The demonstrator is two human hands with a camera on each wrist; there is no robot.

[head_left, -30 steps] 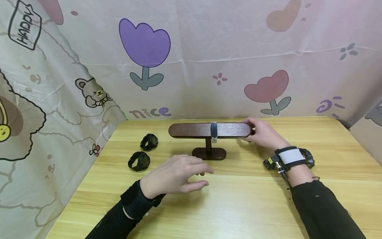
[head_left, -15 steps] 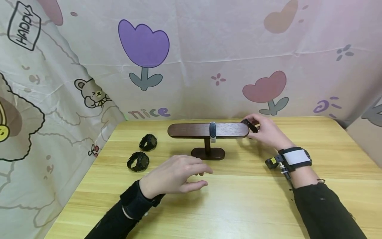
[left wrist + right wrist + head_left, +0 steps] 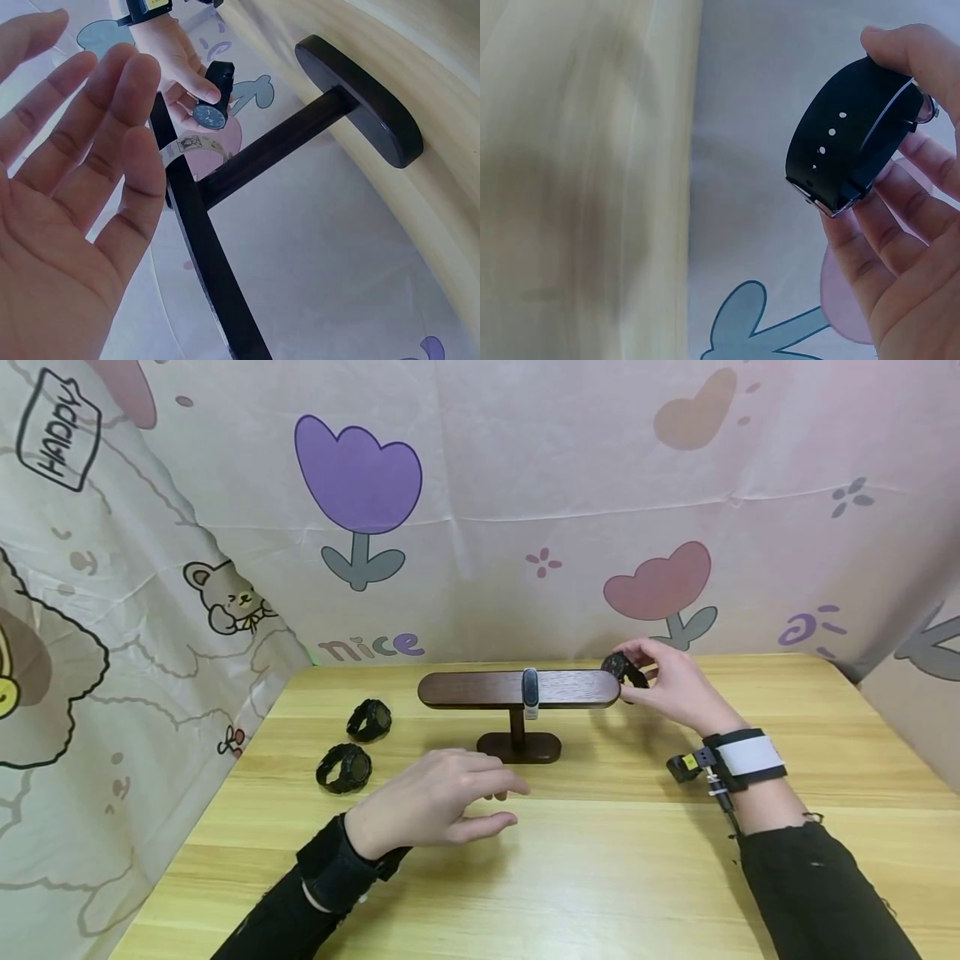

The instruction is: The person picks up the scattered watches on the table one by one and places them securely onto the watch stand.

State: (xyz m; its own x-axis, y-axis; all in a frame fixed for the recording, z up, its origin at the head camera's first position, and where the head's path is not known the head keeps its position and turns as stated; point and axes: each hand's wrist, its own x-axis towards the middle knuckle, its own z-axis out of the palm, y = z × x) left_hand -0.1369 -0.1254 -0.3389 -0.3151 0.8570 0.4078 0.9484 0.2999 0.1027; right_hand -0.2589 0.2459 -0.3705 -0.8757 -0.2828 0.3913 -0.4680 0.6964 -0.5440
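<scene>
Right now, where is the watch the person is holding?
In the head view, the black watch sits in the right hand, just off the right end of the dark wooden stand.

The right hand pinches a black watch above the table.

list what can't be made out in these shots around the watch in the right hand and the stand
- Black watch in the right hand: its dial faces away in the right wrist view and is too small in the head view.
- Wooden stand: its right tip is hidden behind that watch and the fingers, head view.
- Band on the bar: too small to read.
- Left hand: its palm faces down, head view.
</scene>
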